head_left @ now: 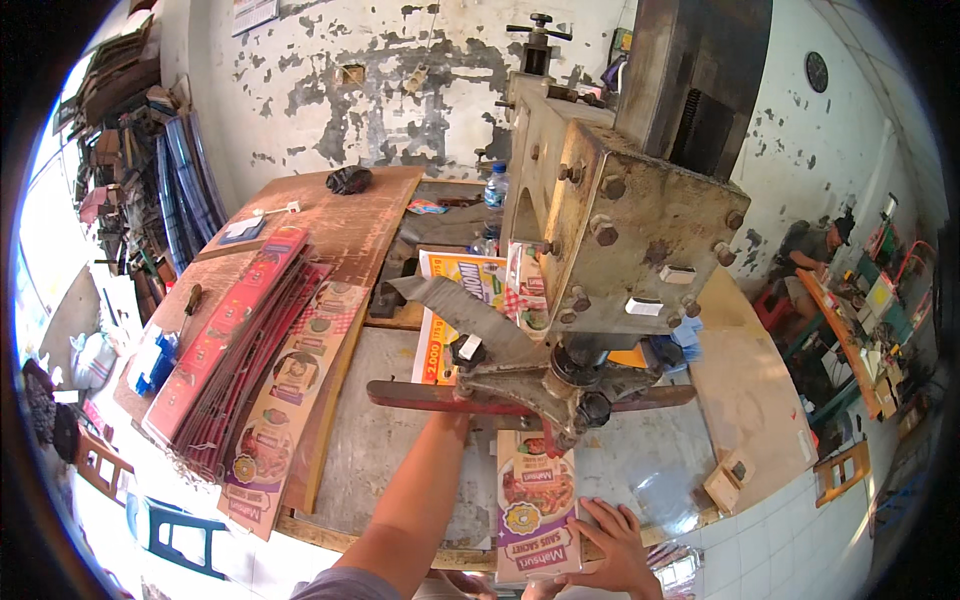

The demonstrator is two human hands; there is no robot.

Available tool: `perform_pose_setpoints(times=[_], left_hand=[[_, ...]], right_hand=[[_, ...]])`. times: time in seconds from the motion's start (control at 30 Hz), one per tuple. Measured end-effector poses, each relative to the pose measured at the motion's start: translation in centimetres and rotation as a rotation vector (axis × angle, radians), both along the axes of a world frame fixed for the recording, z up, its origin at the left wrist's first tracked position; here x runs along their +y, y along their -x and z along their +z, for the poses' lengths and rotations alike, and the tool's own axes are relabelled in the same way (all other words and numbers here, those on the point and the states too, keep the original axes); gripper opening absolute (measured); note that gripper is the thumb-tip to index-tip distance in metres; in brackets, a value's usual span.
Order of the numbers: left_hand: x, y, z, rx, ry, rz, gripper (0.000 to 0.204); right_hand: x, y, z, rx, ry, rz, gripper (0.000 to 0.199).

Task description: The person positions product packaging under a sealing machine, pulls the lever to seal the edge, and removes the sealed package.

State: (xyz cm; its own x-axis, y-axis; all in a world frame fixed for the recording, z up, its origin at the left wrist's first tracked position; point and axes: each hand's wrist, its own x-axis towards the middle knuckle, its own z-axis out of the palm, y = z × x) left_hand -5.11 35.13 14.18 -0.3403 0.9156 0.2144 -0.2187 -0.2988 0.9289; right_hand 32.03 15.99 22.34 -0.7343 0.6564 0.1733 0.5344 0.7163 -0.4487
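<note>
A printed cardboard strip (537, 500) in purple, cream and red lies lengthwise on the metal worktable, its far end under a heavy metal press (640, 210). My right hand (612, 550) rests at its near right edge, fingers stretched out and touching the card. My left forearm (415, 500) reaches forward to the dark red crossbar (440, 398) of the press. Beyond that bar my left hand is hidden, so its fingers do not show. Orange and yellow printed sheets (437, 335) lie behind the bar, beside a curved metal lever (470, 310).
Left of the press, a wooden board carries a stack of pink-red printed strips (240, 330), more cream strips (290, 390), a screwdriver (192, 300) and a black bundle (349, 180). A water bottle (495, 188) stands behind. Far right, another person (808, 255) sits by a bench.
</note>
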Motion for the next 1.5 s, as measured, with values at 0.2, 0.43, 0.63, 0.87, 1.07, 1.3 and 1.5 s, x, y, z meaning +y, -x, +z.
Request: perform_pose_setpoints(times=[0.2,0.43,0.63,0.87,1.07,1.3,1.5], left_hand=[[-0.1,0.0,0.0,0.014,-0.002,-0.003,0.032],[-0.7,0.1,-0.3,0.016,0.006,0.013,0.033],[-0.5,0.2,-0.2,0.016,0.0,0.01,0.033],[-0.4,0.3,-0.2,0.022,0.002,0.008,0.034],[-0.3,0.4,-0.3,0.031,-0.003,0.001,0.035],[0.2,0.1,0.2,0.036,-0.052,-0.018,0.036],[-0.5,0.5,0.1,0.04,-0.057,-0.015,0.037]], right_hand=[[0.1,0.5,0.4,-0.038,0.023,-0.049,0.089],[0.0,0.5,0.5,-0.01,0.052,-0.066,0.092],[0.0,0.4,0.2,-0.005,0.027,-0.061,0.092],[0.0,0.7,0.3,-0.016,0.048,-0.074,0.092],[0.1,0.6,0.2,-0.021,0.044,-0.076,0.093],[0.1,0.7,-0.6,-0.027,0.007,-0.066,0.094],[0.3,0.8,-0.9,0.048,-0.051,0.019,0.096]])
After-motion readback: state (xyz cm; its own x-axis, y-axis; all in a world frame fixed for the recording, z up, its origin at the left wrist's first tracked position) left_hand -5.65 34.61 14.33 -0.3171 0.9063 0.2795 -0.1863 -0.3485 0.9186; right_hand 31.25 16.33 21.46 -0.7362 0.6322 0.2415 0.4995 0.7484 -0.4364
